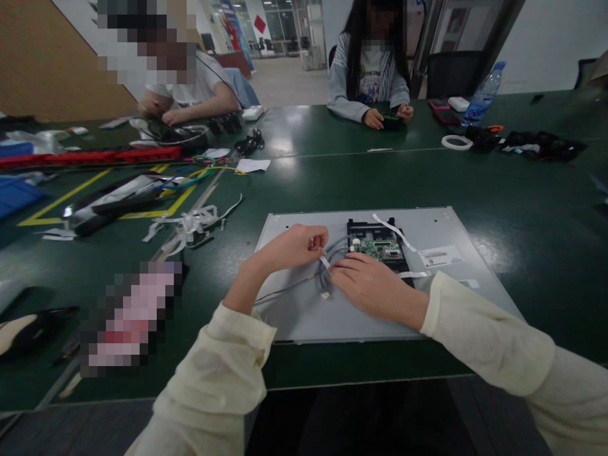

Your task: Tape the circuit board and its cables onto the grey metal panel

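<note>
A grey metal panel (299, 323) lies flat on the table in front of me. Over its left half, my left hand (299, 246) pinches the upper end of a short white tape strip (325, 261). My right hand (373, 286) rests low over the panel, its fingertips closed on a looped grey cable (322, 278) where the strip meets it; the thumb is mostly hidden. A white connector (325, 295) hangs from the cable's lower end. Beyond my right hand, a green circuit board (377, 248) sits in a black frame (352, 227). White strips (395, 232) stick to the frame's right side.
Crumpled white strips (190, 227) and a phone-like blurred item (137, 313) lie to the left. Two people sit across the table, one handling a small dark device (392, 121). A tape roll (456, 142) and water bottle (484, 95) stand at the far right.
</note>
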### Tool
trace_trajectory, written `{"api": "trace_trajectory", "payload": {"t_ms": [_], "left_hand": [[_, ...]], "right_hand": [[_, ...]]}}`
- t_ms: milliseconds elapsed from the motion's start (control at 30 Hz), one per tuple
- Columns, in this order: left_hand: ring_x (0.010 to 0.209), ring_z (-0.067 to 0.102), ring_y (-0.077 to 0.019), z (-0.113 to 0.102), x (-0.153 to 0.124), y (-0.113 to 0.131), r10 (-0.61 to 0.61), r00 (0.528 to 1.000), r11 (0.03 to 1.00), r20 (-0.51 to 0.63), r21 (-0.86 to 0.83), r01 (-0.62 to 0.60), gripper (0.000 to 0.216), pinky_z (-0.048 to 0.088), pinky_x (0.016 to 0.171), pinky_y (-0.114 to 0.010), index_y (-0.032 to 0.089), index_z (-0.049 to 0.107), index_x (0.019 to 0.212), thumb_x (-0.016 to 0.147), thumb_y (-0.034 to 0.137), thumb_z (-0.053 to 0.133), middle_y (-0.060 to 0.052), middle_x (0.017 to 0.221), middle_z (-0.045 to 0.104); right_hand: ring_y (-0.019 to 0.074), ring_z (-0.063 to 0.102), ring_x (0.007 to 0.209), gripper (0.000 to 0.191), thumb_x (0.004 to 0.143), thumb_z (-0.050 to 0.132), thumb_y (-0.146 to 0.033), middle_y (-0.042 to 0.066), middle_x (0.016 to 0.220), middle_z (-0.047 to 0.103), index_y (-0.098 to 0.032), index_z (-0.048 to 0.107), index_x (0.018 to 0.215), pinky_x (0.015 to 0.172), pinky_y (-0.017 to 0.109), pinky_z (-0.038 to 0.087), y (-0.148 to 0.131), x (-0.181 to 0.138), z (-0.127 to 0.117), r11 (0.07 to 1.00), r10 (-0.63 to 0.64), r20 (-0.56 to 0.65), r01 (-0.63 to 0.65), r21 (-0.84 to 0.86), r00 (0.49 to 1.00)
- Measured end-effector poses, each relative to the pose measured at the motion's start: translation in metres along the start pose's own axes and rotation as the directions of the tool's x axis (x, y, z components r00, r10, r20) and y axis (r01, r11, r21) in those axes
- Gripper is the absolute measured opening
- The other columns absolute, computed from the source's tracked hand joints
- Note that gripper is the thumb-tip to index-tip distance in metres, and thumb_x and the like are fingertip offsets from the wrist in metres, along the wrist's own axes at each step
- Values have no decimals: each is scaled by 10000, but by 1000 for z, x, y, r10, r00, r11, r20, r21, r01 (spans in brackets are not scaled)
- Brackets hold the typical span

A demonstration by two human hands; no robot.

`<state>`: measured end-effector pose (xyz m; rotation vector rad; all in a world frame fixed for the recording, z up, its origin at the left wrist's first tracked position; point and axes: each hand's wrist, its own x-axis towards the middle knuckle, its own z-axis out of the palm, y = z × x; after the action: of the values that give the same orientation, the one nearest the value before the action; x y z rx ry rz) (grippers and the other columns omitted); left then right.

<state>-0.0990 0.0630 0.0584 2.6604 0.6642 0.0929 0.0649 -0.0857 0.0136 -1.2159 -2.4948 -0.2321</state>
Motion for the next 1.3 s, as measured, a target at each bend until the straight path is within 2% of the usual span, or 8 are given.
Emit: {"api": "trace_trajectory", "payload": {"t_ms": [367, 633, 900, 1000, 1100, 1200, 1300], "left_hand": [[589, 525, -104, -2, -1, -12, -62, 998, 990, 28, 126, 58, 148, 344, 575, -210, 178, 643, 781, 758, 273, 532, 16, 666, 614], [578, 516, -102, 1, -1, -22, -80, 996, 991, 25, 111, 77, 168, 343, 568, -216, 172, 633, 730, 767, 285, 516, 12, 649, 611], [596, 526, -113, -4, -4, -27, -154, 988, 963, -17, 221, 154, 163, 355, 571, -219, 180, 604, 704, 780, 273, 495, -1, 675, 630], [597, 532, -118, -6, -5, -21, -174, 984, 942, -31, 286, 176, 164, 350, 561, -221, 186, 607, 717, 788, 275, 490, -6, 692, 641], [620, 559, -137, -7, -5, -17, -194, 979, 901, -64, 382, 204, 189, 352, 561, -231, 194, 625, 754, 810, 286, 470, -19, 712, 654], [677, 604, -173, -6, -5, -17, -219, 971, 847, -98, 475, 239, 210, 380, 593, -250, 198, 644, 802, 824, 284, 453, -39, 736, 670], [740, 637, -207, -6, -6, -15, -231, 967, 813, -110, 525, 254, 233, 414, 639, -270, 200, 654, 846, 837, 278, 435, -57, 765, 682]], "right_hand": [[206, 569, 1057, 218, 939, 413, -173, 111, 1078, 659, -130, 625, 971, 977, 410, 385, -3, -1, -2, 998, -16, -4, 16, 65, 1000], [172, 604, 871, 256, 948, 399, -197, 109, 912, 674, -127, 633, 875, 861, 361, 433, -5, -3, -7, 993, -30, -35, 34, 109, 999], [156, 595, 750, 292, 948, 395, -212, 78, 766, 653, -132, 627, 792, 788, 340, 465, -8, -7, -10, 992, -83, -75, 90, 88, 994], [161, 603, 805, 267, 944, 403, -213, 89, 831, 664, -135, 632, 830, 814, 347, 470, -8, -7, -11, 990, -96, -101, 105, 95, 990], [184, 570, 1028, 243, 938, 429, -257, 118, 1057, 647, -137, 628, 1013, 913, 367, 442, -10, -5, -14, 964, -200, -73, 209, 164, 977], [242, 408, 1270, 372, 916, 464, -359, 112, 1327, 517, -173, 554, 1225, 1031, 434, 355, -13, -3, -18, 908, -347, 8, 334, 252, 938], [275, 267, 1367, 424, 900, 472, -349, 99, 1433, 418, -196, 511, 1293, 1082, 491, 272, -17, -3, -20, 907, -347, 90, 309, 287, 934]]}}
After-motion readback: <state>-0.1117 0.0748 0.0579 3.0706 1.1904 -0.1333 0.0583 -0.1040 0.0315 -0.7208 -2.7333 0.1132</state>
